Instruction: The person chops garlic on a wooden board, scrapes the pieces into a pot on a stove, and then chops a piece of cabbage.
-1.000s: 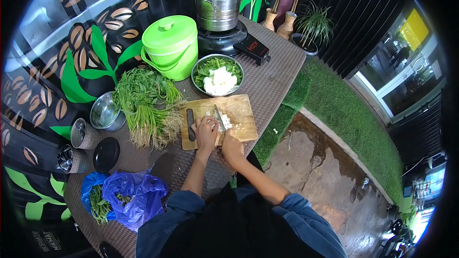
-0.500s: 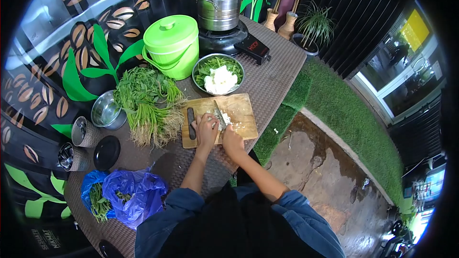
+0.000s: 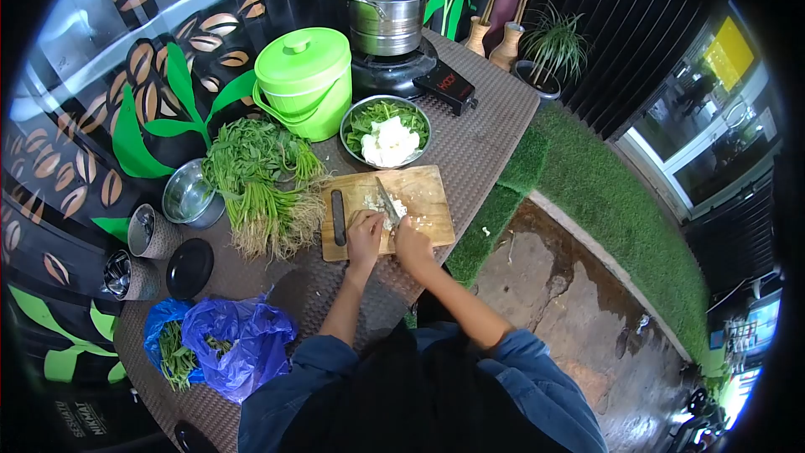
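Note:
A wooden cutting board lies at the near edge of the table, with small white chopped pieces scattered over it. My right hand is closed around the handle of a knife, whose blade points away from me among the pieces. Just left of the blade, my left hand rests on the board with its fingers bent together near the white bits. Whatever those fingertips pinch is too small to make out. Behind the board stands a metal bowl of green leaves topped with a white heap.
Left of the board lies a big bunch of rooted greens. Beyond are a lidded green bucket, a steel pot on a portable stove, and a metal bowl. Blue plastic bags sit at the near left.
My left hand's fingers have drawn in closer together beside the blade. The knife stays in my right hand, nearly in the same place. The whole view has shifted very slightly.

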Demonstrator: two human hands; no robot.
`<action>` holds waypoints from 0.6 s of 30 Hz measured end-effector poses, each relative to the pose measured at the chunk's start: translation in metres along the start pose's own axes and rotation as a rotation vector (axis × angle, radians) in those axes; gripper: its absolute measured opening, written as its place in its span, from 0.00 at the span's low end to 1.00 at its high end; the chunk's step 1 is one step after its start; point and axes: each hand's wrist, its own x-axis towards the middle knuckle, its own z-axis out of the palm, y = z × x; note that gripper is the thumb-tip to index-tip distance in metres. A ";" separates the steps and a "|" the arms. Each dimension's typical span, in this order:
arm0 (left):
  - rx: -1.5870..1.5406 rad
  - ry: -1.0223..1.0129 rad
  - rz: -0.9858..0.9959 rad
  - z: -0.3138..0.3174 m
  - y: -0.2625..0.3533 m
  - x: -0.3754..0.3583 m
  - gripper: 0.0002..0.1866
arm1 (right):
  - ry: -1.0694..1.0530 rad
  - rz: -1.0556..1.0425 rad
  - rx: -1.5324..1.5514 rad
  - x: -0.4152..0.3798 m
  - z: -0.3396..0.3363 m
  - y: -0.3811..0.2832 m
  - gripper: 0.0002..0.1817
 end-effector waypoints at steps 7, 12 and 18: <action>0.071 0.092 0.004 0.003 0.003 -0.004 0.05 | -0.053 -0.256 -0.131 0.001 -0.084 0.031 0.13; 0.152 0.112 -0.002 0.006 -0.001 -0.003 0.06 | 0.105 -0.130 -0.082 -0.018 -0.017 0.028 0.12; 0.097 0.049 0.009 0.004 -0.002 -0.005 0.06 | 0.067 -0.139 -0.089 0.017 -0.010 0.032 0.15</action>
